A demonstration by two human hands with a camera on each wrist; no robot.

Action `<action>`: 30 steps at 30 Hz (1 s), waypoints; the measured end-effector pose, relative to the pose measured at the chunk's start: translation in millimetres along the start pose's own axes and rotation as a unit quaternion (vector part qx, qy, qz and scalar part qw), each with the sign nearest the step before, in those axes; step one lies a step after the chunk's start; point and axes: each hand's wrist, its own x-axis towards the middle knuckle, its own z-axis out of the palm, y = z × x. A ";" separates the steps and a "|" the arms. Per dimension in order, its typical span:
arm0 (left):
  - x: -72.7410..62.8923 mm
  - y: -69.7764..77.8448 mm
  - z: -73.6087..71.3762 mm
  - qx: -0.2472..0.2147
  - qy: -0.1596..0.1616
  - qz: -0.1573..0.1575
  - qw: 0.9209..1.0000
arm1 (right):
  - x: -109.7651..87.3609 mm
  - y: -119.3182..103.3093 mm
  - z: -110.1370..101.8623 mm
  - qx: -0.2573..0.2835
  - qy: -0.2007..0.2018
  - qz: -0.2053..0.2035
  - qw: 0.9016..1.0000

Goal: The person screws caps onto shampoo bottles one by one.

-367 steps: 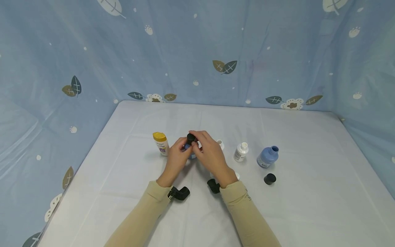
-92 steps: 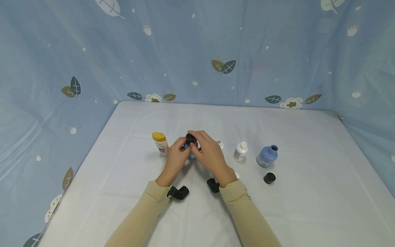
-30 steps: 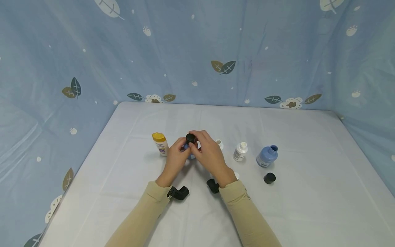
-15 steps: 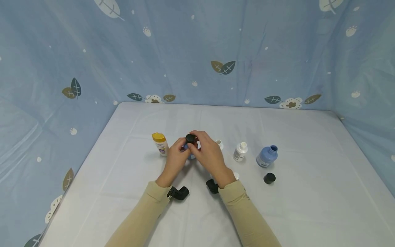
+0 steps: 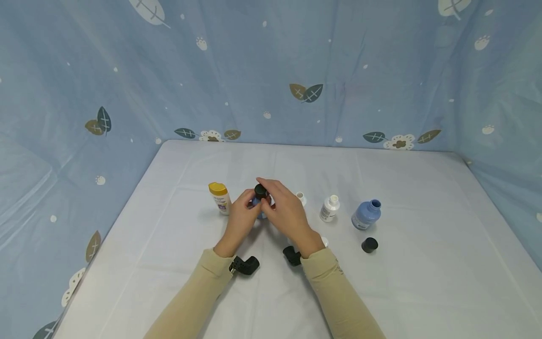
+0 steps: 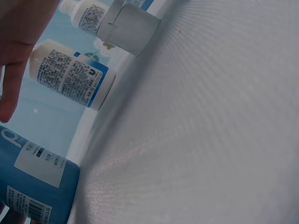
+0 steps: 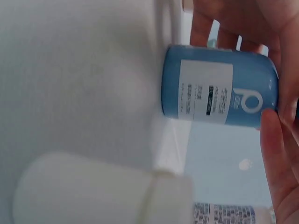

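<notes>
In the head view my left hand (image 5: 241, 216) holds a blue bottle (image 7: 254, 74) with a white label, its fingers curled around the sides. A black screw cap (image 5: 260, 190) sits at the bottle's top. My right hand (image 5: 289, 213) pinches that cap between thumb and fingers, the index finger reaching over its far edge. The bottle stands upright close on the white table, its neck covered by the hands. In the left wrist view the blue bottle fills the lower left corner, with part of the right hand above it.
A white bottle with a yellow cap (image 5: 219, 197) stands left of the hands. Rightward are two white bottles, one (image 5: 330, 208) uncapped, an uncapped blue bottle (image 5: 366, 214) and a loose black cap (image 5: 370, 245). A whitish container (image 6: 128, 29) sits by the right wrist.
The right hand's fingers shift slightly on the black cap, the index finger now stretched further over it. The left hand and bottle stay in place; nothing else on the table has moved.
</notes>
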 end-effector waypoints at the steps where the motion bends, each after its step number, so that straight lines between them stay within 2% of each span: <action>1: -0.2 -0.3 0.1 -0.001 0.001 0.003 1.000 | 0.1 0.6 -0.6 0.004 -0.003 -0.005 1.000; 6: -0.7 -1.1 0.2 -0.007 0.002 0.012 1.000 | 1.1 1.4 -1.7 0.012 -0.012 -0.014 1.000; 30: 0.5 -1.8 0.2 -0.003 0.006 -0.001 1.000 | 1.2 -0.6 0.9 0.008 0.003 0.007 1.000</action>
